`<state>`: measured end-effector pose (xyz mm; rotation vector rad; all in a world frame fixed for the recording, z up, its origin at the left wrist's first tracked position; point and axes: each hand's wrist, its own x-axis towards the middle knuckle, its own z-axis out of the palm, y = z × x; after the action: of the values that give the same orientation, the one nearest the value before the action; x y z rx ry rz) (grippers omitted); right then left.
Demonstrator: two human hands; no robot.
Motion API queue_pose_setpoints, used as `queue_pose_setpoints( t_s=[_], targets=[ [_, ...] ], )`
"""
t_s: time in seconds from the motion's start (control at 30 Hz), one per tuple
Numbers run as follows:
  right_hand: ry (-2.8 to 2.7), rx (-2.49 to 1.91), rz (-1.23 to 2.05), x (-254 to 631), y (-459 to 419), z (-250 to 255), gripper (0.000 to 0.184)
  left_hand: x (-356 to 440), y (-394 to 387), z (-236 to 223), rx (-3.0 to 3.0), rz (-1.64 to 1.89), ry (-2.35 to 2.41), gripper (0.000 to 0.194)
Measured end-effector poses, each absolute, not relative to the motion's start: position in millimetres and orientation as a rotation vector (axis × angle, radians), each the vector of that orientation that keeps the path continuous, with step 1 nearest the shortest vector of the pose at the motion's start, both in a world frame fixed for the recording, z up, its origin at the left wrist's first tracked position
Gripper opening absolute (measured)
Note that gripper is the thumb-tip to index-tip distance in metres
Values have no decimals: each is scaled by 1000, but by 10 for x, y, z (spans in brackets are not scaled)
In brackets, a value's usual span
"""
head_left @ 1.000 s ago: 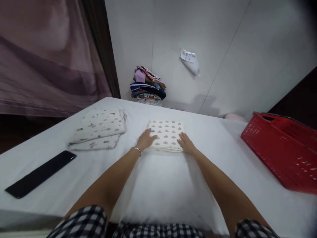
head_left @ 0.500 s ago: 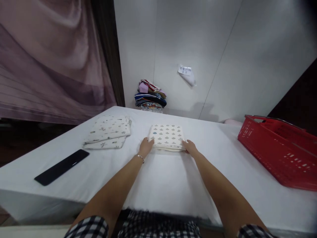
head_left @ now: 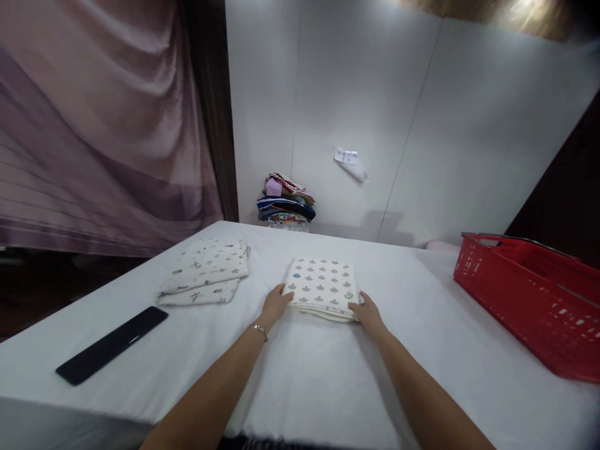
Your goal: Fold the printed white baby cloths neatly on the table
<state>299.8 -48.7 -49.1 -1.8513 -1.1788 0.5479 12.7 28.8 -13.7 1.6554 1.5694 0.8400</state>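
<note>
In the middle of the white-covered table (head_left: 323, 381) lies a folded white cloth (head_left: 321, 281) printed with rows of small grey motifs. My left hand (head_left: 275, 304), a bracelet at its wrist, grips the near left corner with the thumb on top. At the near right corner my right hand (head_left: 368, 310) holds the cloth the same way, its thumb over the layered edge. The fingers under the cloth are hidden. Another folded white cloth (head_left: 206, 269), with scattered plant-like prints, lies to the left.
A long black flat object (head_left: 112, 345) rests at the left front of the table. On the right stands a red plastic basket (head_left: 529, 306). Behind the table rises a stack of folded clothes (head_left: 285, 203) by the wall, which bears a paper note (head_left: 347, 156). A pink curtain (head_left: 94, 125) hangs at left.
Both hands have gone from resting flat on the cloth's sides to gripping its near corners. The cloth has turned slightly. The head view has tilted upward.
</note>
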Motion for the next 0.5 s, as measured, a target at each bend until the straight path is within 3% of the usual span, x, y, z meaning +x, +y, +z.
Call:
queue_pose_setpoints(
  t_s=[0.1,0.23,0.3,0.5],
  targets=[
    [-1146,-1986,596,2955,-523,-379,74,148,211,-154,1691,867,1656,43],
    [-1461,-1931,162,2852,-635,-287,62,171,-30,-231,2046,956,1658,47],
    [-1702,-1821,30,2768,-716,-320,57,159,-163,-276,2273,874,1580,49],
    [-2063,-1833,35,2619,-870,-396,57,80,-301,-258,2462,559,1499,54]
  ],
)
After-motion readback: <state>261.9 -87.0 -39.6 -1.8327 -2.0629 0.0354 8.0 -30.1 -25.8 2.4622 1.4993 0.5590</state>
